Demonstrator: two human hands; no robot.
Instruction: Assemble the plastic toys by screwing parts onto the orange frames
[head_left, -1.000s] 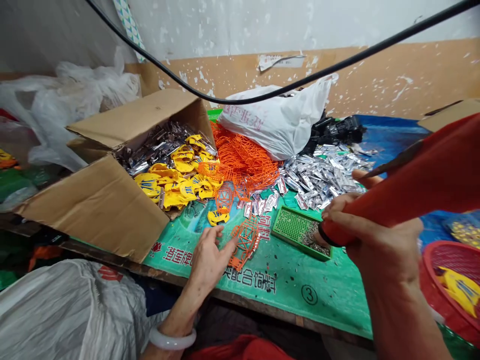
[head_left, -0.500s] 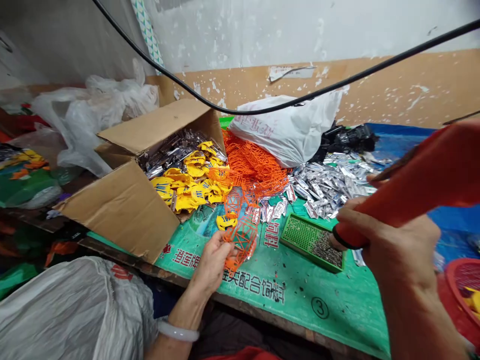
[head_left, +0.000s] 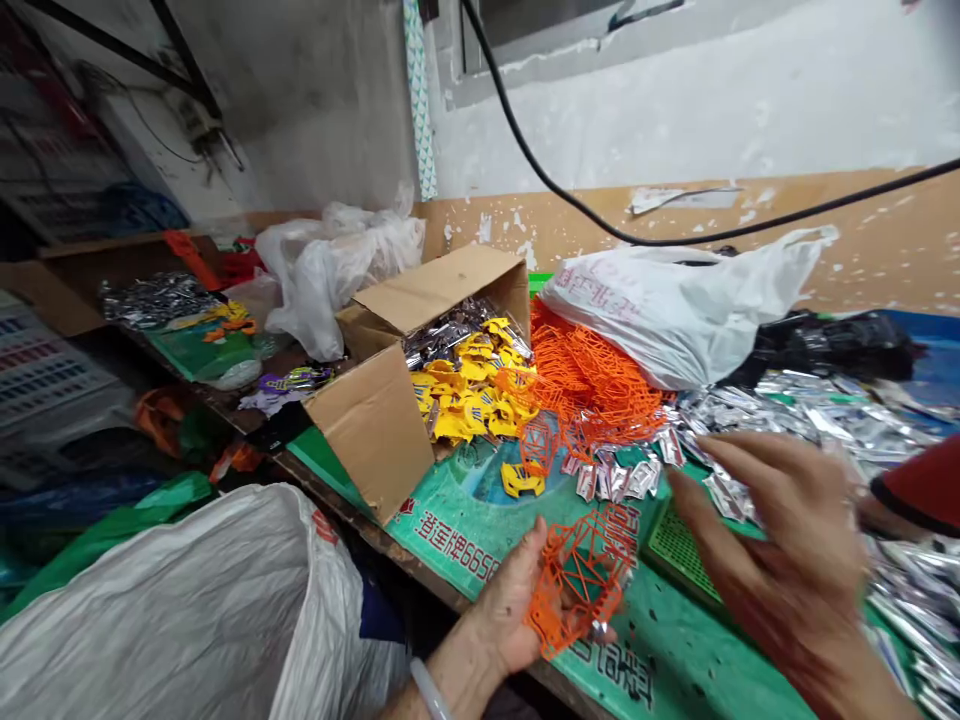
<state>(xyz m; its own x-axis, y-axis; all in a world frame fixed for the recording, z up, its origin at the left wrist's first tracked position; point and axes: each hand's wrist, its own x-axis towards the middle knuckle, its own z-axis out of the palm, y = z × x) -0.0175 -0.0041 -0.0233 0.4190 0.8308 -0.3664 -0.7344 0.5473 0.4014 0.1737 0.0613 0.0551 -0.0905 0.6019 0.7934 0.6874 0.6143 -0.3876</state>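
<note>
In my left hand (head_left: pixel 510 605) is an orange lattice-like plastic frame (head_left: pixel 581 580), tilted up above the green sheet, with the fingers behind it and the thumb at its upper left edge. A small shiny piece shows at its lower edge. Just right of it, my right hand (head_left: pixel 787 560) hovers with fingers spread and holds nothing. That hand partly covers a green perforated tray (head_left: pixel 682 550). A yellow car-shell piece (head_left: pixel 523 480) and another orange frame (head_left: pixel 538 445) lie beyond my left hand. Behind my right hand is a red, black-edged shape (head_left: pixel 926 485), perhaps a sleeve.
A cardboard box (head_left: pixel 371 425) spills yellow shells (head_left: pixel 469 390) beside a heap of orange frames (head_left: pixel 589 375). Silvery pieces (head_left: pixel 825 405) cover the right side. A white bag (head_left: pixel 660 310) rests behind, under a hanging black cable (head_left: pixel 540 165). A white sack (head_left: pixel 187 600) stands left.
The view has turned left. My right hand has let go of the long red object it seemed to grip and is open. My left hand still holds the orange frame, now raised more upright.
</note>
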